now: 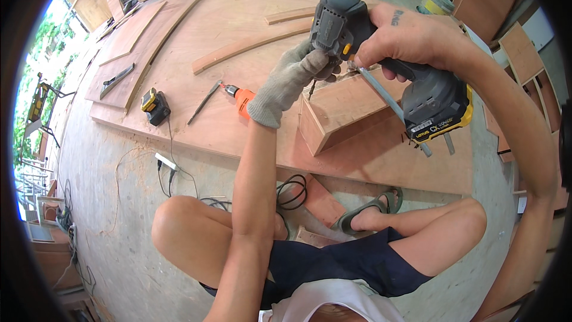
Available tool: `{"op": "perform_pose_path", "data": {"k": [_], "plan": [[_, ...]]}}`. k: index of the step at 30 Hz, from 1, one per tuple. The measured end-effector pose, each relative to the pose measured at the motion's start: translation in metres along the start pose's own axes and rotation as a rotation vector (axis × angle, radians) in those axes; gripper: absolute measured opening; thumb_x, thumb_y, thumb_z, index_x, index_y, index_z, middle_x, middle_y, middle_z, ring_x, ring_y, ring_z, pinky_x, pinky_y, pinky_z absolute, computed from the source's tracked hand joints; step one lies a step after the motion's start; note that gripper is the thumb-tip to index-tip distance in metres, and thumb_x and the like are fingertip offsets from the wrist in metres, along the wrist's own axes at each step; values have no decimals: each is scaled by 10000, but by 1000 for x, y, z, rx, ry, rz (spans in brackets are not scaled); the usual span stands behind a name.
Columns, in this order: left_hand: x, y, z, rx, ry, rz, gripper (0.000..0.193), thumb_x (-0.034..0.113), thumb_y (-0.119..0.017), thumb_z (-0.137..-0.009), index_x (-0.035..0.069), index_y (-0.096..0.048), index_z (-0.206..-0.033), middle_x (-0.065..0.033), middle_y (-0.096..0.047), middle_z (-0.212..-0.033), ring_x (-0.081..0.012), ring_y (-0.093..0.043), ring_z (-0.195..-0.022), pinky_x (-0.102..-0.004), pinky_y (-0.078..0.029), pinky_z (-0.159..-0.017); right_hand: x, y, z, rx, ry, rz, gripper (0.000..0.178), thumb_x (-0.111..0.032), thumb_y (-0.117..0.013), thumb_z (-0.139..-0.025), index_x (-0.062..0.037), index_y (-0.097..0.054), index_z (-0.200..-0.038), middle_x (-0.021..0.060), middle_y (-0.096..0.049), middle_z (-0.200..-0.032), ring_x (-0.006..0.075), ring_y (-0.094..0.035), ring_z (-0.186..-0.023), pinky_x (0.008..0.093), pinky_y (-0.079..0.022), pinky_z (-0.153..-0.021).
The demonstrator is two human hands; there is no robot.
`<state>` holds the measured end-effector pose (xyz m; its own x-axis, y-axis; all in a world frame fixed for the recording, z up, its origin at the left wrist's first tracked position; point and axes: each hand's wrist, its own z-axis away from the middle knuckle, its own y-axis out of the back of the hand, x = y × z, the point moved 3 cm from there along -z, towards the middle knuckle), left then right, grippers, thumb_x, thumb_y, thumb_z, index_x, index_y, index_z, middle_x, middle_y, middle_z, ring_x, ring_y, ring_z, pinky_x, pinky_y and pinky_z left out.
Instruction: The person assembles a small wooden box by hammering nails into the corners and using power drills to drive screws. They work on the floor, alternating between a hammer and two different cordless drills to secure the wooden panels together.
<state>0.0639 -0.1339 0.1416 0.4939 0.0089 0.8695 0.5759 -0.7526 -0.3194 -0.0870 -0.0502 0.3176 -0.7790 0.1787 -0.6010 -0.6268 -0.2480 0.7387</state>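
My bare right hand [411, 39] wraps around the handle of a grey and black cordless drill [339, 21] with a yellow-trimmed battery. At the drill's front, my gloved left hand [289, 80] has its fingers curled together; what they pinch is hidden. A thin dark bit or screw [312, 88] points down below those fingers, by the corner of an open wooden box [348, 107]. Under the right hand, a narrow grey metal strip [384, 95] slants across the box. The box rests on a large plywood sheet [250, 137].
Left of the box lie an orange drill [243, 100], a thin dark rod [204, 102], and a yellow-black corded device [155, 106]. Wooden strips [250, 46] lie farther back. A white power strip [167, 161] and a coiled black cable [292, 192] are on the floor.
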Motion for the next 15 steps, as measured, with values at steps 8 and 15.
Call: {"op": "perform_pose_path", "data": {"k": [8, 15], "plan": [[1, 4, 8, -42, 25, 89, 660, 481, -696, -965, -11, -574, -1388, -141, -700, -1203, -221, -694, -1076, -392, -562, -980, -5, -3, 10, -8, -29, 19, 402, -194, -741, -805, 27, -613, -1115, 75, -631, -812, 129, -629, -599, 299, -499, -476], [2, 11, 7, -37, 1, -11, 614, 456, -603, -1020, -37, -548, -1383, -167, -653, -1290, -305, -671, -1167, -488, -559, -1015, 2, -3, 0, -24, 25, 5, 384, -161, -719, -734, 25, -557, -1029, 123, -633, -718, 172, -612, -526, 340, -491, -440]]}}
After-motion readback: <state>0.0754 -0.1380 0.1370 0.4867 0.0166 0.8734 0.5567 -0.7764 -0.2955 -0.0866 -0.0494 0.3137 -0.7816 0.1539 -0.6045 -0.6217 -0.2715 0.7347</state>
